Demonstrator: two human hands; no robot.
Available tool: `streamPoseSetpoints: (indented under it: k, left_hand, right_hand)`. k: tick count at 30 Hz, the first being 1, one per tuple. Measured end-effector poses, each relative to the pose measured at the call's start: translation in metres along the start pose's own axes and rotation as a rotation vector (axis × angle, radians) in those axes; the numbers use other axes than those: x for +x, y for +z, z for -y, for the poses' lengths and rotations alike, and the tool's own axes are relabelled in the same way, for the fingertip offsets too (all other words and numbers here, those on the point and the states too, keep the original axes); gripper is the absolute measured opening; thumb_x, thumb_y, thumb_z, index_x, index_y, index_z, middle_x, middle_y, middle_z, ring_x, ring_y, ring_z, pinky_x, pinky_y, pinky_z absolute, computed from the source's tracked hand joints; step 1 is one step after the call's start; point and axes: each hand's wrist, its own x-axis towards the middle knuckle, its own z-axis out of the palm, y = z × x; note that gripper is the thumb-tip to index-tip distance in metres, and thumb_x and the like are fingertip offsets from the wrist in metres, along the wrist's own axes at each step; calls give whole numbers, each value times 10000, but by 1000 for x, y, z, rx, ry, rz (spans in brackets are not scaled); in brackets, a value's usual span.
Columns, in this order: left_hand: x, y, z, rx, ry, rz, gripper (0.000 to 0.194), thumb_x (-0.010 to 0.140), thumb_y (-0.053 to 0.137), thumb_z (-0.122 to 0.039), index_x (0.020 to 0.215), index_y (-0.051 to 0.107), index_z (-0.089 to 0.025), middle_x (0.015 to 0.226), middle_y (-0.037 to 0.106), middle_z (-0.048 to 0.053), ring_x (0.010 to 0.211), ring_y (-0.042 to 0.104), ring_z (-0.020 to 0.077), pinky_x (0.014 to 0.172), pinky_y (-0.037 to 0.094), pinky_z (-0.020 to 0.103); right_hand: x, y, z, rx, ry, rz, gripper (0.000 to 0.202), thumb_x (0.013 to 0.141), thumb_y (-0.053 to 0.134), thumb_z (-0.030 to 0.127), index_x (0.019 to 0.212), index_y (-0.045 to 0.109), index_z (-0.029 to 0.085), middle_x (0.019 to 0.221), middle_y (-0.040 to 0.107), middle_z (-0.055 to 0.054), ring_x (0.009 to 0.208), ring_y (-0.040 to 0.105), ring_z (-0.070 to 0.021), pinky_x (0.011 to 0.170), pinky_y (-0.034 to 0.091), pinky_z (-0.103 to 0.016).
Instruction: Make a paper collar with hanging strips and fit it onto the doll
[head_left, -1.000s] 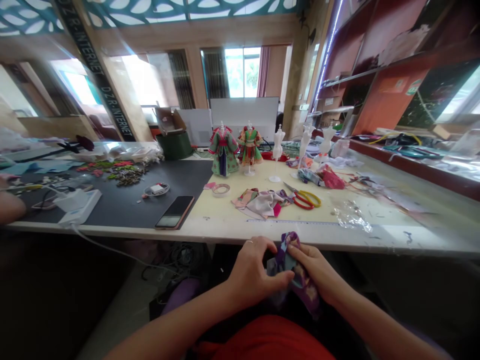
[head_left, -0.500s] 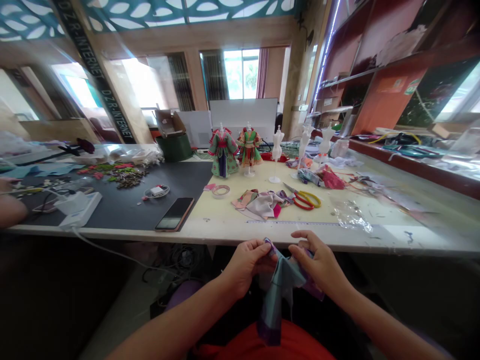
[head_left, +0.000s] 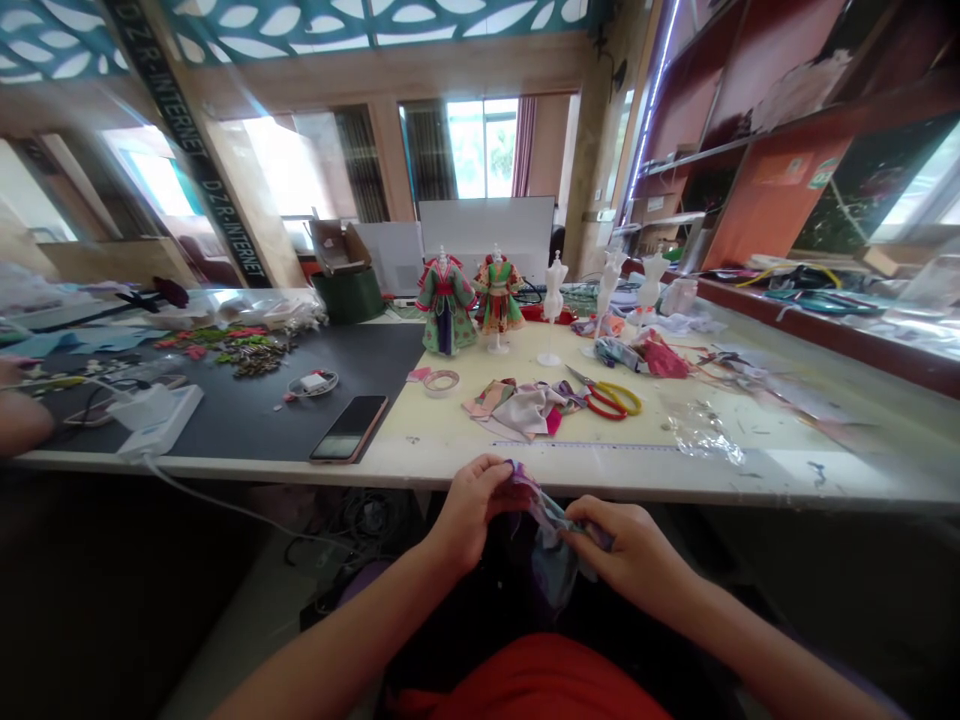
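Observation:
Between my hands, just below the table's front edge, a small piece of blue and purple fabric hangs in folds. My left hand pinches its upper left end, where a purple and pink part shows. My right hand grips the other side, with thumb and fingers closed on the cloth. The stretch between the two hands looks pulled fairly straight, and the rest droops over my lap. On the table beyond lie fabric scraps and scissors with red and yellow handles.
Two dressed doll forms stand at the back beside bare white mannequins. A phone, a tape roll and a white power strip lie on the table. Another person's arm rests at the far left.
My left hand has moved left and slightly up with the cloth. The fingers of my right hand, raised before, have closed on the fabric lower down. The hanging cloth has bunched up.

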Motion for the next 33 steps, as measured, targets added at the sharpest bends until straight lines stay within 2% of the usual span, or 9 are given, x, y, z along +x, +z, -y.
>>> streamPoseSetpoints:
  k: [4, 9, 13, 16, 20, 24, 28, 33]
  left_hand:
    - [10, -9, -7, -75, 50, -82, 136, 704, 659, -225, 743, 558, -143, 681, 657, 10, 622, 632, 138, 654, 541, 288]
    - [12, -13, -12, -141, 53, -117, 32, 772, 566, -164, 781, 562, -133, 689, 667, 28, 607, 646, 152, 594, 552, 290]
    - [14, -13, -14, -180, 29, -127, 98, 848, 473, -136, 796, 557, -127, 679, 668, 41, 591, 662, 161, 567, 557, 291]
    - [16, -14, -16, -196, 18, -128, 155, 887, 427, -135, 794, 550, -125, 668, 665, 45, 579, 668, 167, 540, 556, 285]
    - [17, -15, -17, -203, 7, -112, 151, 901, 431, -145, 802, 545, -128, 676, 665, 48, 560, 667, 165, 512, 550, 270]
    - [17, -14, -12, -198, -17, -86, 96, 887, 477, -144, 817, 540, -129, 681, 659, 48, 540, 654, 156, 517, 554, 269]
    - [19, -16, -6, -197, -31, -66, 45, 869, 505, -122, 877, 549, -132, 686, 650, 35, 549, 652, 147, 557, 567, 278]
    - [17, -17, -10, -204, -25, -8, 152, 872, 502, -119, 1011, 561, -140, 752, 662, 41, 571, 657, 145, 583, 576, 292]
  right_hand:
    - [0, -11, 1, -80, -59, 75, 161, 862, 505, 291, 860, 644, 210, 649, 603, 1, 557, 500, -119, 553, 358, -229]
    - [1, -24, 4, -128, -132, 192, 175, 875, 492, 253, 904, 658, 206, 717, 646, -12, 577, 529, -114, 566, 369, -221]
    - [-1, -33, 6, -151, -76, 209, 236, 851, 571, 327, 1051, 645, 228, 719, 647, 0, 603, 556, -133, 582, 398, -233]
    - [-1, -41, 6, -34, 7, 156, 305, 819, 618, 380, 1090, 635, 241, 794, 677, -8, 692, 603, -157, 645, 454, -253]
    - [-1, -54, 4, 121, 64, 20, 300, 828, 597, 400, 1070, 657, 234, 941, 705, -39, 844, 642, -198, 747, 496, -289]
    - [-3, -59, 4, 259, 107, -107, 321, 804, 622, 443, 1040, 686, 235, 875, 709, -39, 775, 644, -187, 720, 513, -292]
    - [-3, -59, 8, 544, 236, -173, 369, 739, 707, 437, 1052, 699, 242, 827, 718, -33, 728, 647, -170, 668, 524, -274]
    - [0, -61, 13, 931, 424, -284, 386, 637, 811, 346, 1000, 718, 253, 799, 723, -14, 643, 641, -118, 568, 514, -200]
